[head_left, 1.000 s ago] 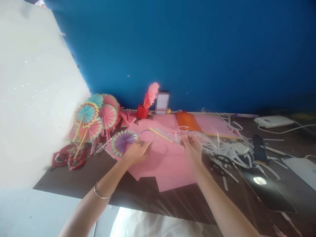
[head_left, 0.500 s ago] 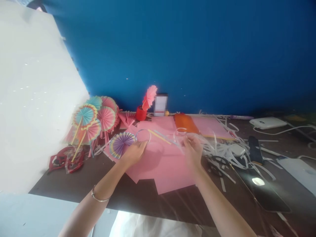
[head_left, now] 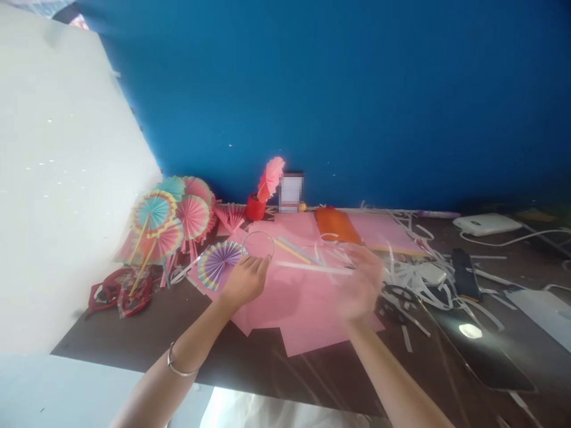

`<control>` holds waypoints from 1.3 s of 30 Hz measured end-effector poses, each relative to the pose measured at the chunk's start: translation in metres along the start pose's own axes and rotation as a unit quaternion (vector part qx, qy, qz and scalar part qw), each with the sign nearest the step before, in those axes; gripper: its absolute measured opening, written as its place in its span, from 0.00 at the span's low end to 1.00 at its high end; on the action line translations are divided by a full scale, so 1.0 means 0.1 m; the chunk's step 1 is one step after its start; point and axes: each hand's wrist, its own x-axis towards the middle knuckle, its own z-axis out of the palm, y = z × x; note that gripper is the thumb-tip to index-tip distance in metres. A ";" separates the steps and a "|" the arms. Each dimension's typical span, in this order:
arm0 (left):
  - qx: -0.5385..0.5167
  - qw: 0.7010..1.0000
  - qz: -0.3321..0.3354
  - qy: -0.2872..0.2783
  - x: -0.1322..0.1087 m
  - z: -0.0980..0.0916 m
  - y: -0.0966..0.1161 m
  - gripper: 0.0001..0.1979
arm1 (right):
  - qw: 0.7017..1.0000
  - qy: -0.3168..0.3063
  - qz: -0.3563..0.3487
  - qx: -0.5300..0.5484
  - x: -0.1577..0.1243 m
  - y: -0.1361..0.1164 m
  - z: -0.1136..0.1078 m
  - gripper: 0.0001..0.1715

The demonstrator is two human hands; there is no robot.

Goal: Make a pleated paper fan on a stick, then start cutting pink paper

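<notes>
My left hand (head_left: pixel 244 279) rests on the pink paper sheets (head_left: pixel 298 297), its fingers closed on a thin ring-shaped loop of tape (head_left: pixel 257 244) next to a purple pleated paper fan (head_left: pixel 217 260). A white strip (head_left: pixel 319 268) stretches from near the left hand to my right hand (head_left: pixel 361 282). The right hand is smeared by motion, so its fingers cannot be read.
Finished paper fans (head_left: pixel 169 217) lean at the left against a white wall. A red cup (head_left: pixel 256 208), an orange sheet (head_left: pixel 335 224), a heap of white strips (head_left: pixel 414 270), black scissors (head_left: pixel 395 297), a phone (head_left: pixel 484 345), a remote (head_left: pixel 464 264) and a white charger (head_left: pixel 486 223) lie on the dark table.
My right hand has moved right and toward me, drawing a white strip out straight from the left hand. My left hand has stayed by the purple fan.
</notes>
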 end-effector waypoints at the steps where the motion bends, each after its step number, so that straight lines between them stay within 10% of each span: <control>1: 0.004 1.000 -0.002 0.000 0.00 0.00 0.00 0.19 | 0.999 0.041 -0.017 0.010 0.02 -0.02 -0.01 0.21; 4: 0.027 1.000 0.004 0.001 0.00 0.00 0.02 0.19 | 0.985 0.087 -0.138 -0.050 0.03 -0.06 0.01 0.15; 10: 0.034 0.997 0.044 0.060 0.02 -0.07 0.15 0.18 | 0.889 -0.155 -0.343 -0.261 -0.24 -0.12 0.21 0.14; 21: 0.002 0.991 0.050 0.122 0.03 -0.13 0.23 0.13 | 0.863 -0.185 -0.393 -0.259 -0.27 -0.02 0.23 0.10; 31: -0.194 0.974 -0.063 0.098 0.00 -0.10 0.34 0.10 | 0.767 -0.154 -0.502 -0.369 -0.28 -0.13 0.19 0.11; 35: -0.306 0.936 -0.171 0.031 0.10 -0.18 0.25 0.17 | 0.811 -0.048 -0.479 -0.332 -0.15 -0.13 0.08 0.09; 39: -0.243 0.967 -0.073 -0.021 0.44 -0.09 0.09 0.13 | 0.873 0.038 -0.383 -0.301 0.03 -0.01 0.00 0.08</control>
